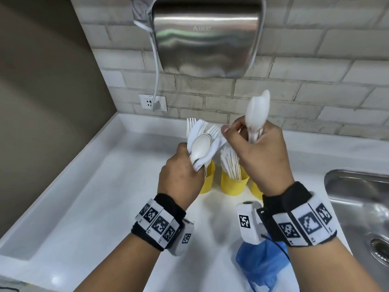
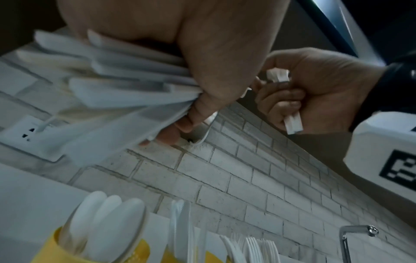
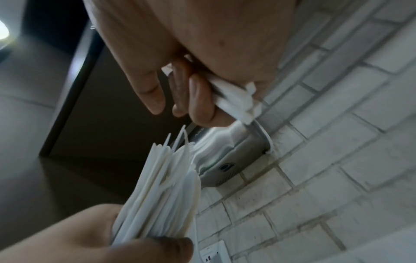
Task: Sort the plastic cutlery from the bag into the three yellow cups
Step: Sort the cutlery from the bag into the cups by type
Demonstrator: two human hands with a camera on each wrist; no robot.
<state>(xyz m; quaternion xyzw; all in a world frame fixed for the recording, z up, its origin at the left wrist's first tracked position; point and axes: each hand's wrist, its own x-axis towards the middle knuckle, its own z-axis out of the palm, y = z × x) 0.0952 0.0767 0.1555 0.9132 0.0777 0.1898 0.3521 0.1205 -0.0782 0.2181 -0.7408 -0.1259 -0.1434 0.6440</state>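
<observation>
My left hand (image 1: 183, 175) grips a mixed bundle of white plastic cutlery (image 1: 200, 142) by the handles, fanned out above the cups. Beside it, my right hand (image 1: 256, 152) holds several stacked spoons (image 1: 257, 110) upright, one finger reaching toward the bundle. Three yellow cups stand in a row below the hands: the left cup (image 1: 208, 178), the middle cup (image 1: 233, 184) and the right cup (image 1: 255, 189), which is mostly hidden. In the left wrist view the cups hold spoons (image 2: 108, 218), knives (image 2: 182, 231) and forks (image 2: 252, 249). The right wrist view shows the spoon handles (image 3: 236, 99) in my curled fingers.
A crumpled blue bag (image 1: 261, 264) lies on the white counter (image 1: 94, 197) near me. A steel sink (image 1: 357, 207) is at the right. A steel hand dryer (image 1: 206, 36) hangs on the brick wall above, its cord plugged into a socket (image 1: 152, 102).
</observation>
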